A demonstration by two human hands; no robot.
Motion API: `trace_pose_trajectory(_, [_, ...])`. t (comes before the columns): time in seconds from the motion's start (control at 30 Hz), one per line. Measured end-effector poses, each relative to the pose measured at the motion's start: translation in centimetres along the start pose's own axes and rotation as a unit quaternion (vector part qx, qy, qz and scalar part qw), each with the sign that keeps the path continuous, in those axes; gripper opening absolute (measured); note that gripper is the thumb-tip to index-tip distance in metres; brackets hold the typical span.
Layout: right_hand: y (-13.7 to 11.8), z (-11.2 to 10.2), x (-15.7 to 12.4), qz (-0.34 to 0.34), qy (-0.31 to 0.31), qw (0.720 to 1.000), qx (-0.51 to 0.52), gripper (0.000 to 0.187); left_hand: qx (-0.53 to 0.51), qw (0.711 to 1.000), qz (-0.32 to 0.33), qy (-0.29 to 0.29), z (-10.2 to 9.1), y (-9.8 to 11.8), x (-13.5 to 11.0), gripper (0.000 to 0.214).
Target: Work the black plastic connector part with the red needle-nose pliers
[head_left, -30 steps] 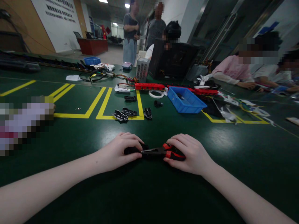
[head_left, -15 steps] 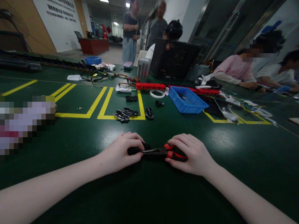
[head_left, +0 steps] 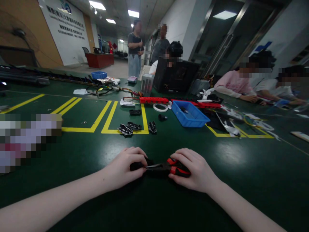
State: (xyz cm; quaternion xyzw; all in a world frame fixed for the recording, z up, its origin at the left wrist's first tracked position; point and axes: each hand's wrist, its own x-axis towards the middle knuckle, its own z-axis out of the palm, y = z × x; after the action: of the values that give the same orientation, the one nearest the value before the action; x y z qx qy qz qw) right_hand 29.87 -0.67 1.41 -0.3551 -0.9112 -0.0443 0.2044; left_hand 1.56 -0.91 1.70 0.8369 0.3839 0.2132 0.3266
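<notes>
In the head view my right hand (head_left: 196, 169) is wrapped round the red and black handles of needle-nose pliers (head_left: 166, 166), whose jaws point left. The jaw tips meet the fingertips of my left hand (head_left: 127, 164). That hand is closed on a small black part (head_left: 136, 165), mostly hidden by its fingers and too dark to name. Beyond the hands several black plastic pieces (head_left: 125, 129) lie by the yellow tape, and another black piece (head_left: 135, 112) lies inside the marked area. A short black cylindrical part (head_left: 162, 117) rests farther back.
A blue bin (head_left: 189, 116) stands behind my right hand, beside a white ring (head_left: 160, 107) and a red strip (head_left: 154, 100). Cables (head_left: 101, 90) and a black computer case (head_left: 177, 75) occupy the far side. People sit at the right, and others are at the back.
The camera view has tilted up slightly, so the scene appears lower in the picture. Both hands keep their holds, with the plier tips still at my left fingertips.
</notes>
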Motion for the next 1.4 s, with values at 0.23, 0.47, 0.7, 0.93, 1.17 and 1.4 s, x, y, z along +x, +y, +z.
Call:
trace_pose_trajectory(0.23, [-0.5,-0.4,-0.3,0.030,-0.012,0.999,0.013,0.035,-0.016,1.000,-0.003,0.015,0.3,0.4,0.0,0.008])
trace_pose_trajectory(0.47, [-1.0,-1.1,-0.1,0.076,-0.057,0.995,0.026,0.032,-0.004,1.000,0.014,0.006,0.6,0.1,-0.1,0.015])
trace_pose_trajectory(0.7, [-1.2,-1.6,-0.3,0.106,-0.064,0.991,0.046,0.037,-0.017,0.999,0.035,-0.012,0.9,0.4,-0.5,0.013])
trace_pose_trajectory(0.93, [-1.0,-1.5,-0.5,0.105,-0.060,0.992,0.037,0.033,-0.005,0.999,0.045,-0.018,1.1,0.5,-0.5,0.010])
trace_pose_trajectory(1.17, [-0.4,-1.1,-0.5,0.073,-0.035,0.996,0.025,0.040,-0.043,0.998,0.056,0.000,0.9,0.6,-0.3,0.011])
trace_pose_trajectory(1.4, [1.5,0.0,-0.2,-0.003,0.042,0.999,-0.033,0.047,-0.068,0.995,0.063,0.041,0.1,0.5,-0.3,0.007])
